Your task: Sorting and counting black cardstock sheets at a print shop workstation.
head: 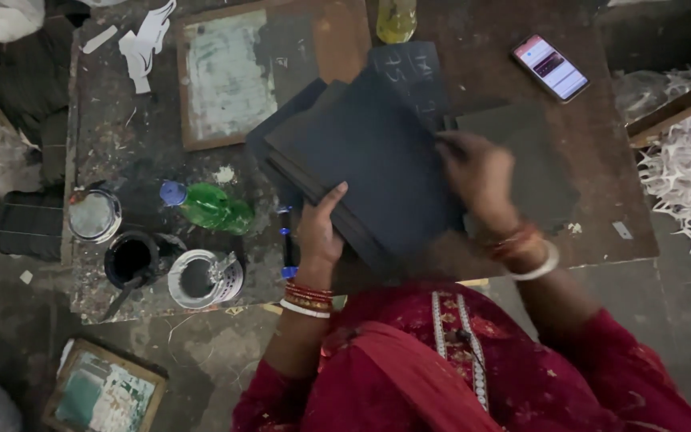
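Note:
A stack of dark grey rectangular boards (361, 156) lies tilted on a low brown work table (601, 216). My left hand (319, 228) grips the stack's near left edge, thumb on top. My right hand (477, 172) rests on the right edge of the top board, fingers curled over it. One more dark board (533, 160) lies flat on the table under and to the right of my right hand. Bangles ring both wrists, and red sleeves cover my arms.
A wood-framed slate (229, 76) lies behind the stack. A green plastic bottle (213, 208), open tins (201, 278) and a black pot with a brush (131, 260) sit left. A phone (549, 68) lies at the back right. Shredded white paper (685, 172) is piled at the right.

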